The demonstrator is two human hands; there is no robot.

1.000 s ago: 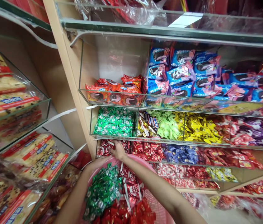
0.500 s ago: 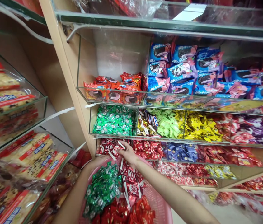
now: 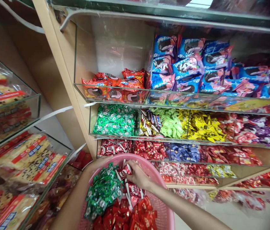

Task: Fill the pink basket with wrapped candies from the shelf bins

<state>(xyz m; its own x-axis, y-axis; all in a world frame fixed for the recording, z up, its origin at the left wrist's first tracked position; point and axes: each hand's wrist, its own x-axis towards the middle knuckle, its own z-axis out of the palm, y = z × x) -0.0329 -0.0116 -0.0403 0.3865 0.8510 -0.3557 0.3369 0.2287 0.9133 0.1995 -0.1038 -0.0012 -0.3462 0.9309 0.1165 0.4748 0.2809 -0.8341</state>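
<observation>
My left hand (image 3: 98, 162) grips the far left rim of a pink plastic basket (image 3: 160, 188); its fingers are mostly hidden. My right hand (image 3: 137, 174) is down inside the basket, its fingers closed round red-and-white wrapped lollipops (image 3: 122, 172) with white sticks. Green-wrapped candies (image 3: 103, 188) are heaped on the left of the basket. Red-wrapped candies (image 3: 125, 217) fill its near part. More of the lollipops (image 3: 135, 191) lie below my right hand.
A low shelf compartment of similar lollipops (image 3: 115, 147) is just beyond the basket. Above it are green candies (image 3: 115, 119) and yellow candies (image 3: 204, 126) behind glass, then blue cookie packs (image 3: 187, 67). Packaged bread (image 3: 34, 156) lines shelves on the left.
My right hand has come back from above the lollipop compartment, carrying lollipops down into the basket. My left hand stays at the basket's rim. The view has shifted slightly.
</observation>
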